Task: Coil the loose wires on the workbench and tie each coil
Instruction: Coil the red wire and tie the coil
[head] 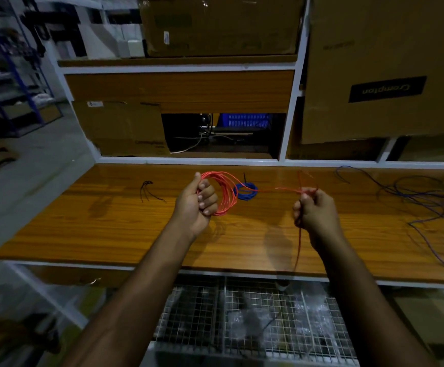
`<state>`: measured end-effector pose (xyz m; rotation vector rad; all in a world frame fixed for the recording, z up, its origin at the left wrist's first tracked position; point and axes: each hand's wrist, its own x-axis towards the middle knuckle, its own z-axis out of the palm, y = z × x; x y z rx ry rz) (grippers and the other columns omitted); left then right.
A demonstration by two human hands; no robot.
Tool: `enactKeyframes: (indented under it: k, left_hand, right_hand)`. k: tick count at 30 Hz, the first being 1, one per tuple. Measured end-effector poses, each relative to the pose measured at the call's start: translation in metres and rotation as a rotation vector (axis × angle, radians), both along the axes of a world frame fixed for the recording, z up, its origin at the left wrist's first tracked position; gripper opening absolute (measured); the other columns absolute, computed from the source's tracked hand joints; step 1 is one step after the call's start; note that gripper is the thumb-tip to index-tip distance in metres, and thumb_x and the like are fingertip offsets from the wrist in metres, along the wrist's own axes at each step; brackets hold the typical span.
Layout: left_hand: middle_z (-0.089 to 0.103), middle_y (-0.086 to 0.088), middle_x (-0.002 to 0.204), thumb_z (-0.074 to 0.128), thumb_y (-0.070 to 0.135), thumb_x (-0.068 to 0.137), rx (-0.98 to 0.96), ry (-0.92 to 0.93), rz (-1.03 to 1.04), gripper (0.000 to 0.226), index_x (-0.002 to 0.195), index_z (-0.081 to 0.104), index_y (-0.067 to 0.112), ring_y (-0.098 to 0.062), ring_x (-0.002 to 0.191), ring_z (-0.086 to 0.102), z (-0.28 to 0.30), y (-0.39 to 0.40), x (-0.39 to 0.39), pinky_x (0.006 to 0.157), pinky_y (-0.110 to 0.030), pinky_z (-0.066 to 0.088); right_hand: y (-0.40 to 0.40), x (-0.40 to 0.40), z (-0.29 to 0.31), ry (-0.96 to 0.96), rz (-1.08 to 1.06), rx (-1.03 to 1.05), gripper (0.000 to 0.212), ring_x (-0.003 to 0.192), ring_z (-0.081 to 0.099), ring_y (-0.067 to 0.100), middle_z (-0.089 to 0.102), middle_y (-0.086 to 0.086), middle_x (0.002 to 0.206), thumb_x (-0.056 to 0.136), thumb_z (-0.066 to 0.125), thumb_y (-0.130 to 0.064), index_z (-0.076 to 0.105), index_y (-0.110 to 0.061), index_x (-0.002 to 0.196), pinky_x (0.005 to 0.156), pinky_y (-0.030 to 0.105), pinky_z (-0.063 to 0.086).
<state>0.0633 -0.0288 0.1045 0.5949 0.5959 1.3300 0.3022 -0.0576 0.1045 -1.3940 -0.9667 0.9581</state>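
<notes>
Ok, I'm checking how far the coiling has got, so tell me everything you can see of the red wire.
The red wire is thin, with a glossy plastic-looking coating. Part of it is wound into several round loops, gripped upright in the left hand above the workbench. One strand runs taut from the loops to the right hand, which pinches it. From there a loose tail hangs down past the bench's front edge. No tie is on it.
</notes>
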Motion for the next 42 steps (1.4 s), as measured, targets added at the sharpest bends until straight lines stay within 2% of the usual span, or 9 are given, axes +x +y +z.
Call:
enactKeyframes:
  k: [7,10,14,20,28,32,36,39,42]
  left_hand:
    - [0.028,0.008,0.046,0.032,0.039,0.106,0.039,-0.12,0.038,0.042,0.068,0.039,0.021,-0.004,0.036,0.024,0.014,0.005,-0.015,0.04,-0.02,0.013]
    - [0.028,0.008,0.046,0.032,0.039,0.106,0.038,-0.139,0.069,0.043,0.068,0.039,0.021,-0.004,0.037,0.023,0.017,0.007,-0.026,0.04,-0.02,0.013]
    - [0.027,0.008,0.045,0.032,0.04,0.106,0.034,-0.133,0.034,0.044,0.067,0.04,0.021,-0.005,0.036,0.023,0.016,0.001,-0.024,0.039,-0.02,0.014]
    - [0.028,0.008,0.044,0.035,0.04,0.103,0.016,-0.17,-0.138,0.047,0.062,0.044,0.02,-0.005,0.035,0.024,0.012,-0.007,0.002,0.038,-0.02,0.014]
    - [0.029,0.008,0.044,0.038,0.038,0.1,0.064,-0.179,-0.137,0.042,0.062,0.046,0.02,-0.005,0.036,0.025,0.026,-0.01,-0.003,0.04,-0.02,0.013]
    - [0.028,0.009,0.045,0.032,0.04,0.106,0.046,-0.129,-0.035,0.044,0.067,0.041,0.021,-0.004,0.035,0.024,0.026,-0.008,-0.005,0.038,-0.02,0.014]
    - [0.028,0.008,0.045,0.032,0.04,0.105,0.026,-0.067,-0.007,0.042,0.069,0.04,0.02,-0.004,0.035,0.024,0.02,-0.008,0.005,0.037,-0.019,0.016]
    - [0.03,0.008,0.047,0.033,0.04,0.106,0.017,0.035,-0.025,0.042,0.07,0.042,0.02,-0.004,0.037,0.026,0.017,-0.01,0.015,0.038,-0.019,0.02]
    - [0.034,0.006,0.048,0.033,0.039,0.106,0.029,0.172,-0.041,0.042,0.07,0.042,0.019,-0.006,0.039,0.031,0.016,-0.014,0.021,0.039,-0.02,0.025]
  right_hand:
    - [0.01,0.012,-0.043,-0.039,0.058,-0.194,0.018,0.06,0.045,0.015,0.058,0.009,0.081,0.105,0.043,-0.013,0.06,-0.008,0.108,0.049,0.027,0.035]
    - [0.009,0.021,-0.057,0.047,-0.03,-0.205,0.014,0.072,0.061,0.02,0.066,0.014,0.089,0.101,0.05,-0.01,0.062,-0.005,0.105,0.06,0.03,0.053]
    - [0.01,0.02,-0.071,-0.274,0.042,-0.252,0.017,0.095,0.067,0.025,0.07,0.008,0.101,0.095,0.055,-0.003,0.067,-0.014,0.092,0.08,0.043,0.055]
    - [-0.002,-0.027,-0.04,-0.361,0.528,0.104,0.038,0.122,0.052,0.002,0.057,-0.011,0.134,0.1,0.052,-0.013,0.055,-0.024,0.136,0.094,0.018,0.041]
    - [-0.015,-0.05,-0.056,-0.304,0.915,0.03,0.02,0.077,0.06,0.014,0.062,0.004,0.079,0.104,0.046,-0.012,0.065,-0.005,0.103,0.078,0.027,0.048]
    - [-0.026,-0.046,-0.06,-0.674,0.863,-0.045,0.022,0.085,0.066,0.014,0.066,-0.001,0.085,0.105,0.042,-0.012,0.055,-0.014,0.122,0.086,0.037,0.052]
    - [-0.052,-0.073,-0.034,-0.996,0.965,-0.17,0.044,0.098,0.064,0.04,0.062,0.023,0.112,0.098,0.051,-0.013,0.037,-0.01,0.14,0.079,0.049,0.053]
    - [-0.073,-0.087,0.004,-1.494,0.894,0.11,0.024,0.101,0.065,0.035,0.062,0.017,0.11,0.096,0.055,-0.005,0.056,-0.006,0.12,0.07,0.038,0.048]
    - [-0.072,-0.093,0.038,-1.594,0.736,0.372,0.016,0.09,0.064,0.029,0.064,0.008,0.099,0.099,0.05,-0.013,0.063,-0.015,0.108,0.067,0.034,0.047]
